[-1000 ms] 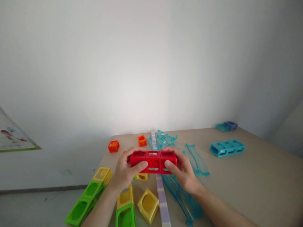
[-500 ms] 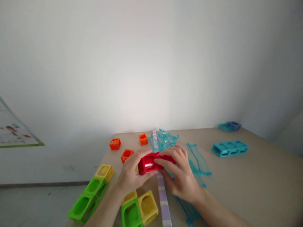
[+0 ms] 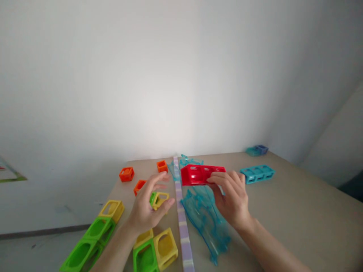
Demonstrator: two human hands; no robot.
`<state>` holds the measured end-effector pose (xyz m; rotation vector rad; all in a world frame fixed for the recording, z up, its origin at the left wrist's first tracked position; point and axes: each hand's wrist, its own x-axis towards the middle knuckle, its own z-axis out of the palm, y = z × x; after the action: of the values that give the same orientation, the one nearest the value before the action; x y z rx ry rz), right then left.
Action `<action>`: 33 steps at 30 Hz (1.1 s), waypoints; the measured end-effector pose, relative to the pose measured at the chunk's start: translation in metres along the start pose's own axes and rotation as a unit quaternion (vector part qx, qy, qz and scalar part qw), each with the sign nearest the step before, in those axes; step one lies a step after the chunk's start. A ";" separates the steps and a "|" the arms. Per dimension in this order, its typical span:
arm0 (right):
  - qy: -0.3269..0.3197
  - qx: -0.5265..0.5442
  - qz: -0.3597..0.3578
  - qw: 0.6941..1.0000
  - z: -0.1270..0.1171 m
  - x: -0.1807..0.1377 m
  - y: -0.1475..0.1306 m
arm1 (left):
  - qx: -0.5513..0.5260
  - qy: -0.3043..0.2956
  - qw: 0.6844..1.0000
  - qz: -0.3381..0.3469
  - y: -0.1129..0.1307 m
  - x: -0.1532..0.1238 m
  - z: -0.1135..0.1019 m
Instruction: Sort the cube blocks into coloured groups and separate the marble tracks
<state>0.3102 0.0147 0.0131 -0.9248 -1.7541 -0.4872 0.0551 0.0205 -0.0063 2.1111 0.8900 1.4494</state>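
A red row of joined hollow cube blocks (image 3: 198,175) is raised above the table, its right end pinched between the thumb and fingers of my right hand (image 3: 231,194). To the left of it, my left hand (image 3: 149,204) holds nothing, thumb and fingers apart. Close by that hand lie a small yellow and green block piece (image 3: 160,199) and an orange cube (image 3: 139,187), which its fingers partly cover. Beneath the red row, clear blue curved plastic pieces (image 3: 208,219) are spread over the table.
A purple and white strip (image 3: 183,226) runs down the table (image 3: 286,215). Left of it are green and yellow blocks (image 3: 98,228), another such cluster (image 3: 166,247) and two orange cubes (image 3: 126,174). At right lie a teal block row (image 3: 258,173) and a dark blue block (image 3: 261,149).
My left hand has let go of the red block row and opened. My right hand has carried the row to the right and up. The view has shifted slightly to the right.
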 end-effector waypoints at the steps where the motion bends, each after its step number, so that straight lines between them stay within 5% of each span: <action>1: 0.001 -0.028 -0.005 1.000 -0.011 -0.006 0.014 | 0.002 0.006 1.000 0.006 0.001 0.001 0.000; 8: -0.151 -0.139 -0.057 0.977 -0.116 -0.079 0.138 | 0.010 0.041 0.999 0.020 0.001 0.003 0.001; 13: -0.246 -0.093 -0.002 0.965 -0.155 -0.104 0.182 | 0.013 0.049 0.998 0.021 -0.001 0.001 0.001; 20: -0.243 -0.169 0.100 0.950 -0.137 -0.080 0.195 | 0.026 0.056 0.998 0.007 -0.003 0.002 0.001; 26: -0.491 -0.190 0.176 0.832 -0.090 -0.051 0.208 | 0.023 0.050 0.998 -0.002 -0.005 0.002 0.001; 33: -0.509 -0.238 0.205 0.801 -0.069 -0.044 0.215 | 0.016 0.060 0.998 -0.026 -0.005 0.003 -0.004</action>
<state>0.5263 0.0837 -0.0244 -2.1662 -2.2855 -0.1073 0.0510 0.0259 -0.0060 2.0254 1.0119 1.5590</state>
